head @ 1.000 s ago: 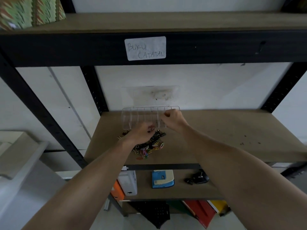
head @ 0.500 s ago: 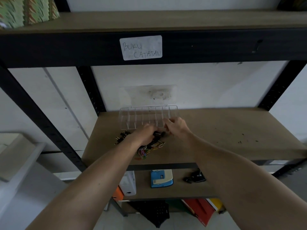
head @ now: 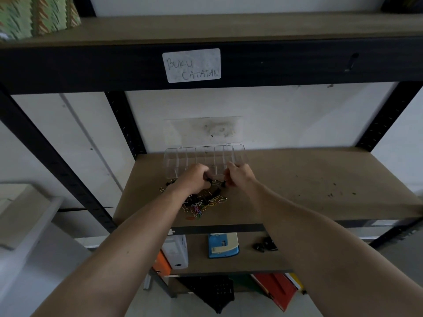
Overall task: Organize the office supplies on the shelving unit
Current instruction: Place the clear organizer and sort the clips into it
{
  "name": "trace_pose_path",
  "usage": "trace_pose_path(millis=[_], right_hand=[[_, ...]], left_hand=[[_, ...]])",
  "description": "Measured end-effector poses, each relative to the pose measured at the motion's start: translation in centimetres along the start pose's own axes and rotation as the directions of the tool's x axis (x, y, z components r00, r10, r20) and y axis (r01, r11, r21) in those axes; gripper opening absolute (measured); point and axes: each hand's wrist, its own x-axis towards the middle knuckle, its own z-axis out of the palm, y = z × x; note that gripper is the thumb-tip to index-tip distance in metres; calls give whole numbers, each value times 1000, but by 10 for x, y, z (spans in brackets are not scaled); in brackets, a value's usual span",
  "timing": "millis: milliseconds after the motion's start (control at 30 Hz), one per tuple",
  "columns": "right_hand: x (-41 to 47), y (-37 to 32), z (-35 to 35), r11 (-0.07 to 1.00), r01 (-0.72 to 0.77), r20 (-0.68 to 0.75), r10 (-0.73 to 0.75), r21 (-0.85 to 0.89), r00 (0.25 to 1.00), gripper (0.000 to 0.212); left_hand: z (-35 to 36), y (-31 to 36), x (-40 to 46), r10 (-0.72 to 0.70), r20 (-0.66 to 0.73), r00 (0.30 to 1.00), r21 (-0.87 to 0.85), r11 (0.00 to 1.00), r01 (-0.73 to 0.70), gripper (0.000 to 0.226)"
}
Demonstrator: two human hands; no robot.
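**Hidden and cut-off parts of the shelf scene**

The left hand (head: 194,179) covers the far part of the clip pile (head: 206,202), and its curled fingers hide whatever they hold. The right hand (head: 240,176) pinches a small dark item, too small to identify. Both hands block the near wall of the clear organizer box (head: 206,157). The patterned box (head: 34,14) at top left is cut by the frame edge. The folders (head: 274,289) on the bottom shelf sit partly behind the right forearm.

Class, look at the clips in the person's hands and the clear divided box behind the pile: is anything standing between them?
Nothing visible does. The clear divided box stands open directly behind the clip pile, its lid raised against the wall. The left hand and right hand each pinch a black clip at its front edge.
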Motion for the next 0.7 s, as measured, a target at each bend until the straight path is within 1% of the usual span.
trace_pose_path(millis=[133,200,267,300,333,400,467,500,567,700], right_hand=[[-3,-3,2,998,-66,16,66,-11,998,40],[-3,-4,1,996,-91,26,92,-23,995,40],[-3,-4,-1,994,-97,25,99,-41,995,39],[-3,-3,-2,994,-96,26,97,-50,995,39],[-4,-3,-3,994,-93,31,94,-56,995,38],[-5,-2,-2,994,-86,35,88,-64,995,37],[-5,-2,-2,994,-77,27,80,-77,996,37],[-5,-2,-1,994,-76,25,78,-81,997,38],[-5,-2,0,994,-74,23,76,-86,997,38],[-4,-1,0,993,-76,22,78,-95,997,39]], left_hand=[[-1,-7,-1,-52,-54,997,-94,994,47,19],[-1,-11,-3,-53,-45,998,-115,992,47,19],[-1,-13,-4,-19,3,1000,-76,997,19,17],[-1,-12,-5,11,26,1000,-25,1000,-11,17],[-1,-12,-6,49,43,998,53,997,-52,20],[0,-12,-6,81,108,991,188,977,-100,40],[-1,-11,-8,53,209,977,213,972,-98,59],[-1,-11,-9,45,243,969,207,973,-97,63],[0,-11,-7,46,252,967,204,974,-100,62],[1,-9,-1,41,201,979,186,979,-80,45]])
